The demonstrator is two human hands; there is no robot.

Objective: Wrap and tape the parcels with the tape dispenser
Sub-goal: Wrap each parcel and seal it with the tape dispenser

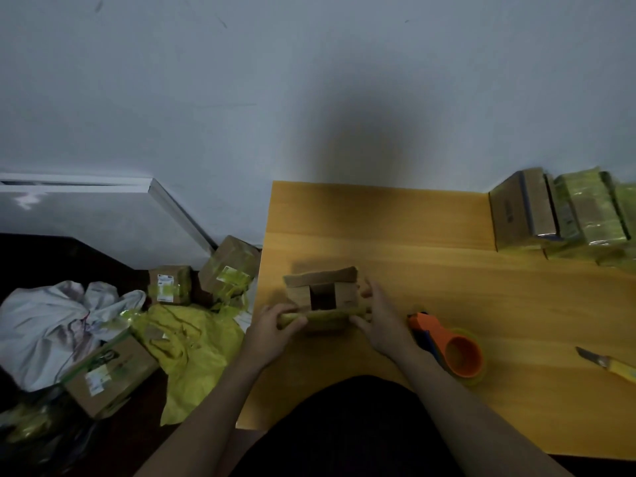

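Two bare hands meet over a small open cardboard box (pixel 321 297) on the near left part of a wooden table (pixel 430 235), seen from the head camera looking down. The left hand (pixel 273 327) curls its fingers and thumb round the left end of the box's near flap, which is covered in yellow-green tape. The right hand (pixel 378 321) grips the right end of the same flap, fingers wrapped over the box's right side. Both forearms reach in from the bottom edge. One orange tape dispenser (pixel 451 349) lies on the table just beside the right wrist, untouched. One yellow-handled utility knife (pixel 609 364) lies farther right, well apart. A stack of taped parcels (pixel 564 215) stands at the far right corner against the wall. On the floor left of the table lie three cardboard boxes (pixel 170 284), yellow wrapping (pixel 196 352) and a pale cloth bundle (pixel 51 325).
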